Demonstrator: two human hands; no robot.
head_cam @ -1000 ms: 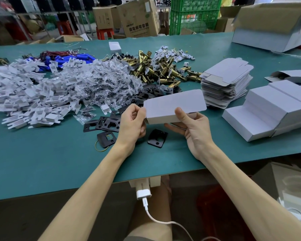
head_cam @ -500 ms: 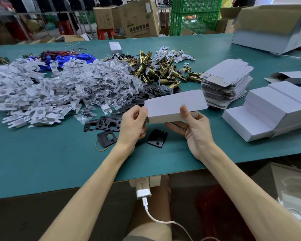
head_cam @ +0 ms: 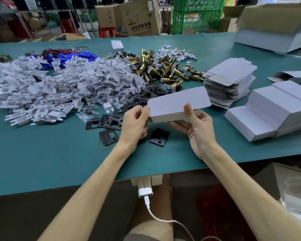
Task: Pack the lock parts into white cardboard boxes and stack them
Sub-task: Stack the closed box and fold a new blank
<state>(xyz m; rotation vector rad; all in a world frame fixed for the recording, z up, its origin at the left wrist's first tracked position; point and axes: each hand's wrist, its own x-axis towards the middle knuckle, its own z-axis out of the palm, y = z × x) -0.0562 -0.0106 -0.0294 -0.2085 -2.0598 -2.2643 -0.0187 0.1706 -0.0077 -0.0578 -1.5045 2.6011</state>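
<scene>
Both hands hold one white cardboard box (head_cam: pixel 177 103) just above the green table (head_cam: pixel 50 153). Left hand (head_cam: pixel 135 124): fingertips (head_cam: pixel 142 108) curled, pinching the box's left end. Right hand (head_cam: pixel 198 129): thumb pressed on the near side, fingers spread underneath. A loose black plate (head_cam: pixel 159 134) lies flat on the table below the box. Behind it: brass latches (head_cam: pixel 155 66) and bagged screws (head_cam: pixel 108 80) in heaps. To the right: flat box blanks (head_cam: pixel 228 80), then stacked white boxes (head_cam: pixel 271 112) in steps.

One white box (head_cam: pixel 178 103), contents unseen, covers part of the right hand (head_cam: pixel 201 134) fingers (head_cam: pixel 179 126); stacked white boxes (head_cam: pixel 276 110) right of the fingers and plastic-part heap (head_cam: pixel 33 91) left of them cut by frame edges.
</scene>
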